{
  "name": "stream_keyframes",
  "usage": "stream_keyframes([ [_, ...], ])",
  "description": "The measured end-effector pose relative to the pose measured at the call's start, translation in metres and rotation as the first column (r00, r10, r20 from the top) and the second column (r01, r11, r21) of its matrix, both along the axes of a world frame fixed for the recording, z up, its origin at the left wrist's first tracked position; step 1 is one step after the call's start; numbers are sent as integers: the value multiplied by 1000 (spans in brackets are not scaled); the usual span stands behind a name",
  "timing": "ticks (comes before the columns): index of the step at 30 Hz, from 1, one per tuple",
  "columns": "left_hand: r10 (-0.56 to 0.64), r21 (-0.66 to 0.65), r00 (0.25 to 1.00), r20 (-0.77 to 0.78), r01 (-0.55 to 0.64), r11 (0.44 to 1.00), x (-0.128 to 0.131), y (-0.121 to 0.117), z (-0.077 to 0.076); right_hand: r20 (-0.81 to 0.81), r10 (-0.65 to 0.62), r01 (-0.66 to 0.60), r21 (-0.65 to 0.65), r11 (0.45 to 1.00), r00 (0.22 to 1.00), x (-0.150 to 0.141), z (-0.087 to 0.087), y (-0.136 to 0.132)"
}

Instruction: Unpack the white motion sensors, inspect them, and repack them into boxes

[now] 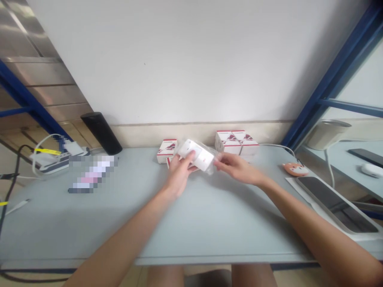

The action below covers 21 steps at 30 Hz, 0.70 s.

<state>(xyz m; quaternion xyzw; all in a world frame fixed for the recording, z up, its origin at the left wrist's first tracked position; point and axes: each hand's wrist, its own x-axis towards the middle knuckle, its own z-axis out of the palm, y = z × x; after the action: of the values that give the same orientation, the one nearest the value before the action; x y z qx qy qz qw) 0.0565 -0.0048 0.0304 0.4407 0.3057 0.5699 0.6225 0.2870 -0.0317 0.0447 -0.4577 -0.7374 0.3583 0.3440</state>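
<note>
the left hand (pixel 180 174) clenches a white boxy device (pixel 194 153) in clear plastic film (pixel 211 166); the right hand's (pixel 236 167) fingers meet the film, grip unclear. it looks light and slippery, best held by the body.

Rising across the upper middle of the frame: a plain white wall (pixel 179 59), meeting a beige skirting band (pixel 194 135) low down. Slanting in at upper left: a blue steel upright (pixel 26 93), with brownish panelling (pixel 44 75) showing behind it. Slanting in at upper right: a matching blue steel upright (pixel 341 59). Spanning the lower frame: a pale grey-blue bench (pixel 209 227). Sitting at far right: a second pale bench (pixel 338 159). Showing along the bottom edge: a tan floor (pixel 134 275). Falling evenly over everything: soft, diffuse light.
</note>
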Motion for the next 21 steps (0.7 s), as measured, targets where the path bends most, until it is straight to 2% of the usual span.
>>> stream_keyframes([
  [2, -50, -55, 995, 83, 54, 997, -2, 2, 1, -157, -67, 65, -20, 998, 985, -6, 1, -1],
  [5, -115, -62, 984, 137, 125, 990, -4, 2, 1, -376, -136, 85, -147, 985, 917, -16, 1, -5],
  [7, -124, -29, 984, 129, 129, 991, -3, 2, 1, -436, -142, 34, -244, 969, 889, -23, -1, -7],
  [9, -118, -14, 986, 115, 120, 993, -3, 1, 1, -451, -130, 3, -273, 962, 883, -28, -4, -8],
  [11, -104, -11, 988, 112, 106, 994, -2, 0, 1, -468, -161, 47, -245, 968, 869, -31, -8, -6],
  [14, -77, 23, 995, 64, 76, 997, -3, 1, -3, -550, -225, 110, -234, 966, 804, -30, -12, -2],
  [16, -66, 97, 996, -57, 72, 993, -4, 2, -7, -606, -240, 84, -274, 958, 758, -25, -13, 1],
  [18, 6, 241, 975, -222, 49, 969, -5, 5, -13, -635, -241, 36, -319, 947, 734, -19, -13, 3],
  [19, 92, 340, 949, -301, 16, 940, -6, 7, -16, -641, -237, 16, -331, 944, 730, -16, -13, 4],
  [21, 317, 550, 854, -412, -44, 834, -10, 11, -20, -642, -218, -1, -322, 947, 735, -11, -14, 6],
])
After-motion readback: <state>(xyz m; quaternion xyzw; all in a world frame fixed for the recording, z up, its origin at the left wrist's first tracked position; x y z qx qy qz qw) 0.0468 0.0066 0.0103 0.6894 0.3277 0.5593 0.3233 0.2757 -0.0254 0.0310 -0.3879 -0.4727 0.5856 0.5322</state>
